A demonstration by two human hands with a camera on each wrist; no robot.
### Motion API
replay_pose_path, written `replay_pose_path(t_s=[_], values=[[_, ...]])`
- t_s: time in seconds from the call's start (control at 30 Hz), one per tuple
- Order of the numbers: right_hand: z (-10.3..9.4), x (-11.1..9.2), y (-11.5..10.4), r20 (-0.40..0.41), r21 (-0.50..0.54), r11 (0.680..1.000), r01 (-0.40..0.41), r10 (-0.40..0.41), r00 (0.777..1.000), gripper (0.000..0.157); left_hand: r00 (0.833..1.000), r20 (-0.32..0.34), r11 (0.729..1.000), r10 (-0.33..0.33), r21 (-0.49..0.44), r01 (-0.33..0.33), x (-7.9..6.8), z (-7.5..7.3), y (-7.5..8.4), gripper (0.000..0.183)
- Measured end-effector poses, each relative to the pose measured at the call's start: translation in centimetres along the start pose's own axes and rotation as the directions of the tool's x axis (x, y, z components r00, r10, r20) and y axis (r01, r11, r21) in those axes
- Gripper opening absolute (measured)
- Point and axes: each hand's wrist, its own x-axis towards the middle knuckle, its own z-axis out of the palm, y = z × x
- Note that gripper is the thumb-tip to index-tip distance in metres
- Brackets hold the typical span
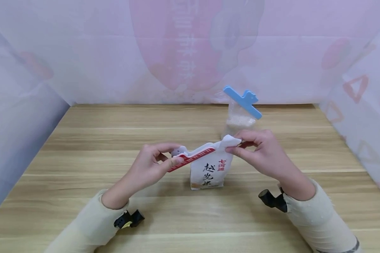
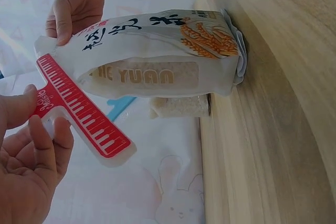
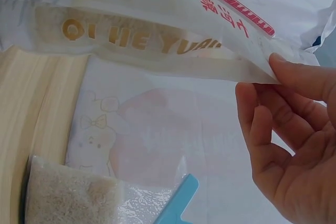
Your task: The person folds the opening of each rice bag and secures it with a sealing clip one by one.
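Observation:
A white rice bag (image 1: pixel 210 172) with black and red characters stands on the table in the middle of the head view. Across its top lies a red and white bag clip (image 1: pixel 193 159) with a piano-key pattern. My left hand (image 1: pixel 149 163) pinches the clip's handle between thumb and fingers. The clip slants, its left end sticking out past the bag, as the left wrist view shows. With thumb and fingers my right hand (image 1: pixel 263 153) pinches the top right corner of the bag. A see-through side window with gold letters shows in both wrist views.
Behind the bag stands a clear plastic bag of rice (image 1: pixel 239 121), with a blue clip (image 1: pixel 244 102) across its top. The wooden table (image 1: pixel 98 140) meets printed white and pink cloth walls (image 1: pixel 98 70) at the back and sides.

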Motion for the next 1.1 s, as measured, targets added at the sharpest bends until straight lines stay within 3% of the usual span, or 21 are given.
replay_pose_path(t_s=[0.5, 1.1], values=[[0.4, 0.1, -0.3, 0.015, 0.012, 1.000, 0.012, -0.012, 1.000, 0.016, 0.998, -0.026, 0.997, 0.060, -0.045, -0.061, 0.1, 0.3, 0.1, 0.025], [0.7, 0.0, -0.6, -0.006, -0.014, 1.000, 0.026, -0.026, 1.000, 0.015, 0.994, -0.046, 0.989, 0.102, -0.100, -0.106, 0.9, 1.1, 1.7, 0.028]])
